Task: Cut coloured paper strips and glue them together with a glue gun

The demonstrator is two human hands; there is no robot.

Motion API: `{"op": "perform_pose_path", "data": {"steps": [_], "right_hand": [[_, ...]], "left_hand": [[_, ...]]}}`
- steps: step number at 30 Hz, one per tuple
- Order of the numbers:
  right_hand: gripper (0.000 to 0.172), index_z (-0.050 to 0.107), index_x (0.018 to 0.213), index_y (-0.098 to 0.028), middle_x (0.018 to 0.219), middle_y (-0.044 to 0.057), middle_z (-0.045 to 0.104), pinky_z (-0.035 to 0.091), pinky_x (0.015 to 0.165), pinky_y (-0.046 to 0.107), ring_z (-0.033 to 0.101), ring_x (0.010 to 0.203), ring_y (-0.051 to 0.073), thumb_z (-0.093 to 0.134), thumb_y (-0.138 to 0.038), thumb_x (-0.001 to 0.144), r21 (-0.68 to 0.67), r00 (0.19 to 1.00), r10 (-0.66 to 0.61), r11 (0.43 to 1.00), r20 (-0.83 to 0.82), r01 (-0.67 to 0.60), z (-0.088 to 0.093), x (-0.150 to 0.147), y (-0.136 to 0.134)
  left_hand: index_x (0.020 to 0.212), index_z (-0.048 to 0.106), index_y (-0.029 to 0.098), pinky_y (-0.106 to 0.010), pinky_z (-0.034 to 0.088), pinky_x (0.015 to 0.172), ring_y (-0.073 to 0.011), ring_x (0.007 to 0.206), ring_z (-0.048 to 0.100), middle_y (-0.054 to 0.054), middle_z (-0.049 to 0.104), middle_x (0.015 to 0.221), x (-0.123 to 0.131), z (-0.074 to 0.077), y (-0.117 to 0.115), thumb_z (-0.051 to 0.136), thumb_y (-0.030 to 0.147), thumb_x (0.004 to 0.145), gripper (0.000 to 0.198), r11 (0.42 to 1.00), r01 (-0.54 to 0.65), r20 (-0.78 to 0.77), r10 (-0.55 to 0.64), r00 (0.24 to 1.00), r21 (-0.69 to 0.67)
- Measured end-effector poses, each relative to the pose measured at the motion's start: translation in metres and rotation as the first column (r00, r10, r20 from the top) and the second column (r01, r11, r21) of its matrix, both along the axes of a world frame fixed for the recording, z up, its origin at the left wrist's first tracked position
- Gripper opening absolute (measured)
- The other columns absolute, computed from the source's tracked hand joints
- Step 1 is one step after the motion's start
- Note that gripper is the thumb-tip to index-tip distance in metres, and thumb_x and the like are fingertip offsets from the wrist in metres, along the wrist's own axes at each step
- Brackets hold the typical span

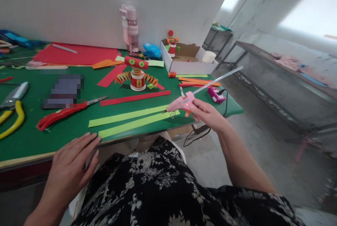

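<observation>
Presently, the right hand [207, 115] is closed round the pink glue gun [181, 103], which is at the right ends of two light-green strips, the near strip [139, 124] and the far strip [127, 115]. Its nozzle points left; a small light glows on its body. The left hand [75, 159] has its fingers extended side by side and the thumb apart, with fingertips at the left end of the near strip; whether they press it cannot be told.

Surroundings noted: a red strip [135, 98] lies beyond the green pair, and a paper figure [138, 80] stands behind that. The red-handled cutting tool [63, 114] and yellow-handled pliers [14, 96] lie to the left. Rearward are a pink bottle [132, 32] and a white box [192, 67]. The clear glue stick [218, 79] projects from the gun's rear, slanting up to the right above orange strips [200, 81]. A purple adapter [217, 96] with a black cord [226, 103] sits behind the right hand.

Edges: the tabletop [31, 145] ends just short of the near strip, with the right corner past the adapter. Green surface shows between the cutting tool and the front edge; a white board [79, 8] bounds the back.
</observation>
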State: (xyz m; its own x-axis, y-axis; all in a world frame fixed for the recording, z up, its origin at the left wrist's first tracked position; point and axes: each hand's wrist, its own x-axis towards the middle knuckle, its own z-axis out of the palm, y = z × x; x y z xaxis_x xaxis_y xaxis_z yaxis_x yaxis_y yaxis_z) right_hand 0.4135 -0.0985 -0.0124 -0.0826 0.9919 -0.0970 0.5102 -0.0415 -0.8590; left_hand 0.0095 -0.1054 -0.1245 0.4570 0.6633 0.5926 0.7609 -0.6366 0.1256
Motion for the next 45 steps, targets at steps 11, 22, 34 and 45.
{"op": "perform_pose_path", "data": {"steps": [11, 22, 34, 45], "right_hand": [[0.052, 0.054, 0.080, -0.019, 0.053, -0.003, 0.055, 0.020, 0.043, 0.023, 0.037, 0.044, 0.008, 0.072, -0.067, 0.069, -0.189, 0.918, -0.259, 0.960, -0.301, 0.209, -0.020, 0.036, -0.009], [0.034, 0.056, 0.081, -0.019, 0.065, -0.001, 0.055, 0.035, 0.059, 0.026, 0.047, 0.059, 0.013, 0.046, -0.047, 0.096, 0.102, 0.965, 0.070, 0.990, 0.253, -0.099, -0.013, -0.031, 0.010], [0.027, 0.057, 0.114, -0.017, 0.098, 0.010, 0.071, 0.044, 0.072, 0.032, 0.064, 0.082, 0.023, 0.045, -0.032, 0.095, 0.069, 0.894, 0.212, 0.963, 0.395, -0.259, 0.002, -0.030, 0.013], [0.032, 0.057, 0.118, -0.017, 0.108, 0.013, 0.069, 0.046, 0.081, 0.037, 0.064, 0.094, 0.027, 0.039, -0.035, 0.098, 0.087, 0.857, 0.187, 0.962, 0.480, -0.259, 0.002, -0.029, 0.014]], "left_hand": [[0.147, 0.031, 0.052, -0.053, 0.046, 0.102, -0.0318, 0.120, 0.062, -0.008, 0.068, 0.124, 0.004, 0.000, -0.007, 0.063, 0.016, 0.089, 0.075, 0.989, -0.050, 0.095, 0.064, 0.993, -0.137], [0.146, 0.033, 0.052, -0.053, 0.044, 0.106, -0.0312, 0.123, 0.060, -0.007, 0.067, 0.127, 0.001, -0.003, -0.007, 0.063, 0.019, 0.089, 0.072, 0.986, -0.047, 0.095, 0.063, 0.993, -0.161], [0.149, 0.034, 0.044, -0.051, 0.043, 0.108, -0.0306, 0.120, 0.062, -0.006, 0.067, 0.127, -0.006, -0.008, -0.002, 0.059, 0.021, 0.089, 0.069, 0.994, -0.013, 0.081, 0.022, 0.996, -0.110], [0.153, 0.030, 0.036, -0.051, 0.048, 0.099, -0.0337, 0.109, 0.066, -0.011, 0.069, 0.118, -0.003, -0.003, 0.002, 0.059, 0.014, 0.087, 0.075, 1.000, 0.031, 0.010, -0.031, 0.999, 0.003]]}}
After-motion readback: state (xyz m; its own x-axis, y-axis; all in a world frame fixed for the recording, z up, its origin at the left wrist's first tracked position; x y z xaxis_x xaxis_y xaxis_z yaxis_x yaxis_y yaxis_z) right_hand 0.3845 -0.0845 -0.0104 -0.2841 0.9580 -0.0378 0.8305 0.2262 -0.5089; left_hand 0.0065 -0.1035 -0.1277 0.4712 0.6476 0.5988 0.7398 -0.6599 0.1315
